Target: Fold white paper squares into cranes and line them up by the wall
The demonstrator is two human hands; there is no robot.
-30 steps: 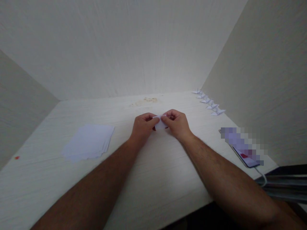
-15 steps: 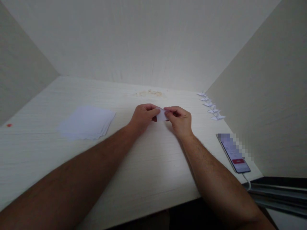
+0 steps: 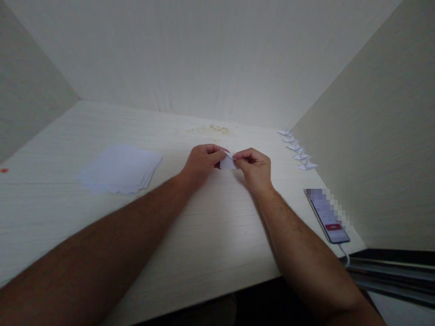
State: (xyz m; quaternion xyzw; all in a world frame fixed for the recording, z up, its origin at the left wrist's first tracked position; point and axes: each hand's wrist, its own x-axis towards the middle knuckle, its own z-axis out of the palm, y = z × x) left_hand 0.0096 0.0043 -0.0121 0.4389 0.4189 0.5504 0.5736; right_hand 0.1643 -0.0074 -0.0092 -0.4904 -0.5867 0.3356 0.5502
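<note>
A small folded piece of white paper (image 3: 228, 163) is held up between my two hands, over the middle of the table. My left hand (image 3: 201, 161) pinches its left side, thumb in front and fingers behind. The thumb and forefinger of my right hand (image 3: 254, 165) close on its upper right corner, where a flap or folded edge slants down from the left. Its far side is hidden by the paper itself and my fingers.
A stack of white paper sheets (image 3: 124, 167) lies on the pale table (image 3: 217, 253) at left. Several folded paper cranes (image 3: 301, 155) line the right wall. Nearer stands a phone (image 3: 328, 216), lying flat with a white cable (image 3: 344, 254). Walls enclose the back and both sides.
The paper's upper edge now shows a slanting fold between my hands, and more of its face is visible. Both hands keep their pinch. The view has shifted slightly.
</note>
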